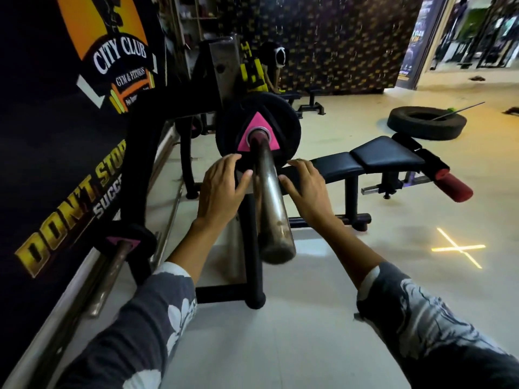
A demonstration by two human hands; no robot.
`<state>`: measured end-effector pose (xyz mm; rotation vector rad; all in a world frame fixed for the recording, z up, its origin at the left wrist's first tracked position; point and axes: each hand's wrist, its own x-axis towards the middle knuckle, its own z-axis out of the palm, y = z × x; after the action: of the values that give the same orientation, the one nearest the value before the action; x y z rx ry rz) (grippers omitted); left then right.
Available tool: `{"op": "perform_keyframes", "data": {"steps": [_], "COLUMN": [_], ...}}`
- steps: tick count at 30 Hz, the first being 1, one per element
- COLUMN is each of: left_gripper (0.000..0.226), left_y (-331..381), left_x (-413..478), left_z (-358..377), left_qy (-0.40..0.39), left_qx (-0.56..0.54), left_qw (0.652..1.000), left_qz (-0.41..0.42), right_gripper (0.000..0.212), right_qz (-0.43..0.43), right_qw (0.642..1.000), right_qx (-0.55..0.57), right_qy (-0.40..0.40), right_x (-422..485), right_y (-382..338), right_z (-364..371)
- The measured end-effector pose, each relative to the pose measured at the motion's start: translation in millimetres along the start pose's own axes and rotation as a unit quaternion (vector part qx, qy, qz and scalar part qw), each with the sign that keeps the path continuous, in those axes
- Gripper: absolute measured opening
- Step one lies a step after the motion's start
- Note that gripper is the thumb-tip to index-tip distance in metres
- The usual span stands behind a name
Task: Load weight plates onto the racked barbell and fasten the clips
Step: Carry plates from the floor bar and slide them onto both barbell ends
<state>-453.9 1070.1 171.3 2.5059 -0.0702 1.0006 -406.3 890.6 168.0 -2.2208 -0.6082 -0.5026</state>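
Observation:
A steel barbell sleeve (271, 203) points straight at me from the rack. A black weight plate (286, 122) with a pink triangle at its hub sits far up the sleeve. My left hand (222, 189) rests on the plate's lower left edge, fingers spread. My right hand (307, 186) is on the plate's lower right edge, fingers also spread. Neither hand holds a clip, and no clip shows on the sleeve.
A second black plate (132, 240) with a pink hub hangs on a low peg at left, by the banner wall. A black bench (373, 158) stands right of the bar, a tyre (427, 126) lies beyond it. The rack's black foot (254, 301) is under the sleeve.

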Motion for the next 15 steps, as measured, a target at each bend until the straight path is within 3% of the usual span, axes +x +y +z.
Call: {"op": "perform_keyframes", "data": {"steps": [8,15], "left_gripper": [0.042,0.043], "left_y": [71.9,66.5], "left_x": [-144.1,-233.7], "left_z": [-69.4,-121.9], "left_qy": [0.003,-0.002], "left_qx": [-0.020,-0.021], "left_qw": [1.000,0.999], "left_qz": [0.008,-0.037], "right_gripper": [0.038,0.032], "right_qz": [-0.020,0.000], "right_qw": [0.998,0.989], "right_qx": [0.059,0.110], "right_qy": [-0.004,-0.101], "right_x": [-163.1,-237.3], "right_y": [-55.6,-108.4], "right_z": [-47.2,-25.0]}}
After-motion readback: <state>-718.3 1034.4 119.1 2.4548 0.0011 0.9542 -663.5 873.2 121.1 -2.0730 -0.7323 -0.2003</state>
